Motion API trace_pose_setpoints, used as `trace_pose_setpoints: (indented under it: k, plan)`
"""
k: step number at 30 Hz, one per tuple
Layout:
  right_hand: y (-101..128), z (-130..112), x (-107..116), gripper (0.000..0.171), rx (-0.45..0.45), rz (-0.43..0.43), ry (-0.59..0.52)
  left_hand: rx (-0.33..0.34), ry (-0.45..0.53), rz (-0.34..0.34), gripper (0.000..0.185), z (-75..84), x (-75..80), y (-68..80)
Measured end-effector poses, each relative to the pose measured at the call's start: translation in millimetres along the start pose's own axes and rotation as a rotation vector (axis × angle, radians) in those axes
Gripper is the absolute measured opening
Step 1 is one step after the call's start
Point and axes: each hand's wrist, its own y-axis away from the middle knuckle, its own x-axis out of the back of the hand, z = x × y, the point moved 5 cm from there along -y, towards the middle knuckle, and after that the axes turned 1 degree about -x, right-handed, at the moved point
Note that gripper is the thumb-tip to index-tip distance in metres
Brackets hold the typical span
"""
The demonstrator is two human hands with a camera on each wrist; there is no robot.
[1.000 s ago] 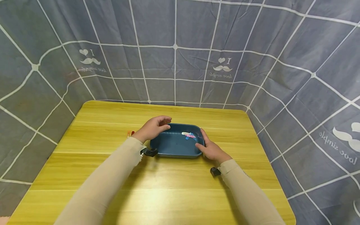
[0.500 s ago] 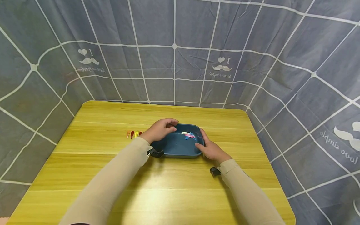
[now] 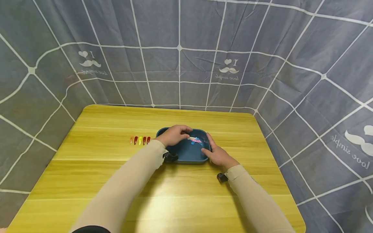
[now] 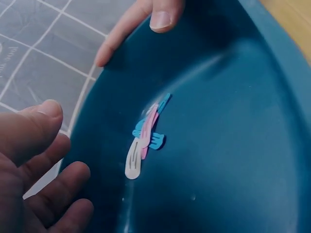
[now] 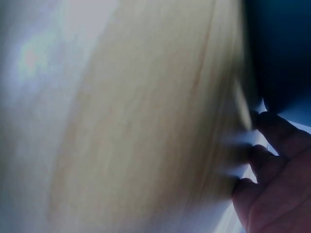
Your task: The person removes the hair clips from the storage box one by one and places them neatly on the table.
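Note:
A dark blue plastic basin (image 3: 186,153) sits on the table. Inside, near its right end, lies a small overlapping pile of snap hair clips (image 3: 194,140); white (image 4: 133,162), pink (image 4: 148,127) and blue (image 4: 157,141) ones show in the left wrist view. My left hand (image 3: 175,135) hovers above the basin's left and far part, close to the pile. Its fingers are relaxed, with nothing between them. At the basin's right end, my right hand (image 3: 220,155) holds the wall, thumb inside and fingers outside. In the right wrist view, its fingers (image 5: 279,136) touch the outer side.
Several hair clips, orange (image 3: 131,139), yellow (image 3: 140,140) and red (image 3: 135,140), lie in a row on the wooden table (image 3: 180,200) left of the basin. A grey curtain (image 3: 163,64) with white lines hangs behind the table and along its sides.
My left hand has moved right over the basin toward the pile, uncovering the clip row and the basin's left end. The right hand and the pile stay in place.

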Motion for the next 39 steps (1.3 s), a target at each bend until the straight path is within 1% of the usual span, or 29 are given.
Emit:
trace_pose_setpoints:
  k: [5,13,19,24,30,36,39]
  plan:
    - [0,1,0,0.084,0.003,0.0,-0.001,0.015,-0.071,-0.033,0.04,-2.0,-9.3,-11.2]
    - [1,-3,-2,0.085,0.0,0.001,-0.009,0.038,-0.169,-0.097,0.038,-4.1,-24.6,-23.0]
    - [0,0,-4,0.085,-0.003,0.006,-0.005,0.051,-0.253,-0.109,0.037,-6.1,-34.1,-32.2]
    - [2,1,-5,0.085,-0.022,0.011,-0.024,0.039,-0.323,-0.127,0.037,-4.7,-42.4,-36.8]
    - [3,0,-6,0.085,-0.002,0.017,-0.045,0.069,-0.349,-0.166,0.04,-9.3,-52.5,-40.5]
    - [3,1,-6,0.084,0.0,0.025,-0.034,0.087,-0.331,-0.161,0.04,-9.4,-57.0,-39.4]
    - [3,1,-5,0.084,0.002,0.026,-0.036,0.081,-0.353,-0.163,0.039,-7.8,-58.6,-38.8]
